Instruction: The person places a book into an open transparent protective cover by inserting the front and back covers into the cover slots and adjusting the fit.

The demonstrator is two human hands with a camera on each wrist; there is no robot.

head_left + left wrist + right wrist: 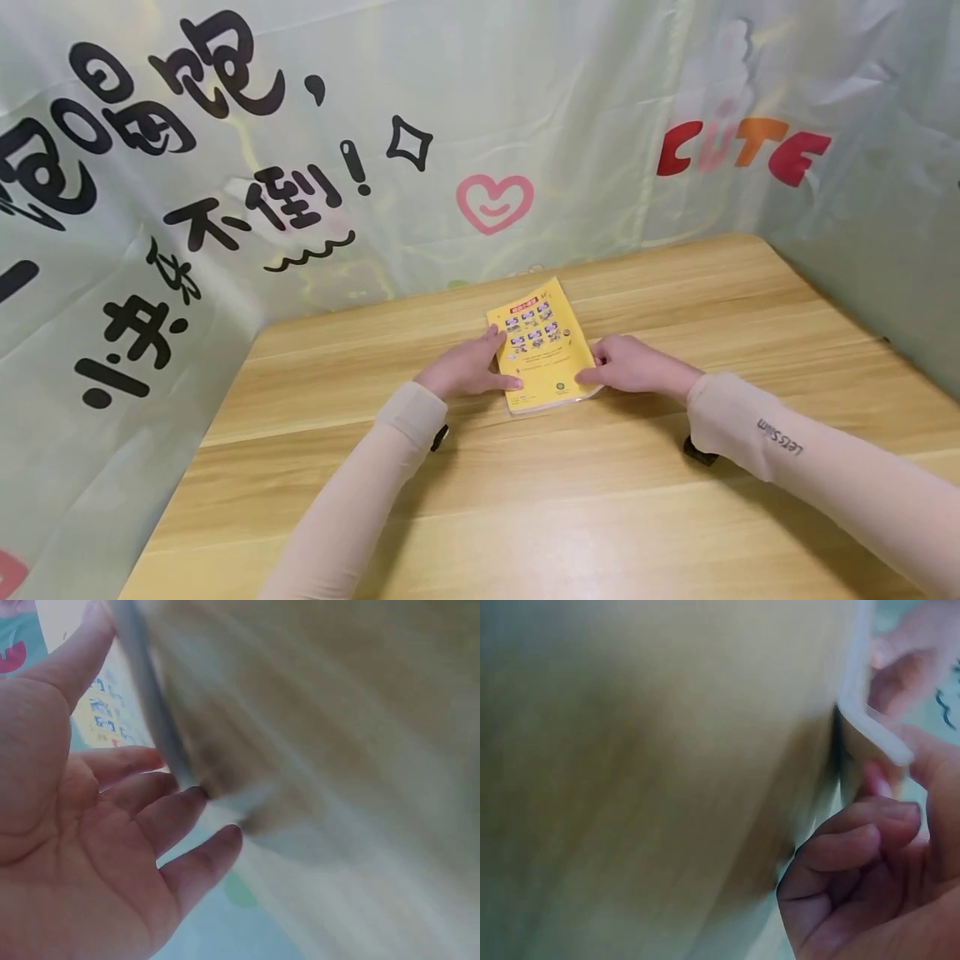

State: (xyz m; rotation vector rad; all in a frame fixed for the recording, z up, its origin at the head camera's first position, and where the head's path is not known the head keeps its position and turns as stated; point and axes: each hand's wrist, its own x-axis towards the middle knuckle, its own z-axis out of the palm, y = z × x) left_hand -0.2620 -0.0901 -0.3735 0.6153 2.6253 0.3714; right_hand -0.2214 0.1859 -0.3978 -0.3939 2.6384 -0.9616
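Observation:
A thin yellow book (pixel 536 354) with small printed pictures lies on the wooden table, tilted slightly in the head view. My left hand (pixel 468 365) rests against its left side, thumb on the cover near the bottom corner. In the left wrist view the fingers of this hand (pixel 112 802) are spread and loosely bent, their tips along the book's edge. With my right hand (pixel 637 364) I pinch the book's lower right corner, thumb on top. The right wrist view shows that corner bent up, with the right hand's other fingers (pixel 847 862) curled below it.
The wooden table (pixel 525 517) stretches toward me and to both sides. Behind it hangs a pale curtain (pixel 585 100) with black lettering, a pink heart and the word CUTE, meeting the table's back edge.

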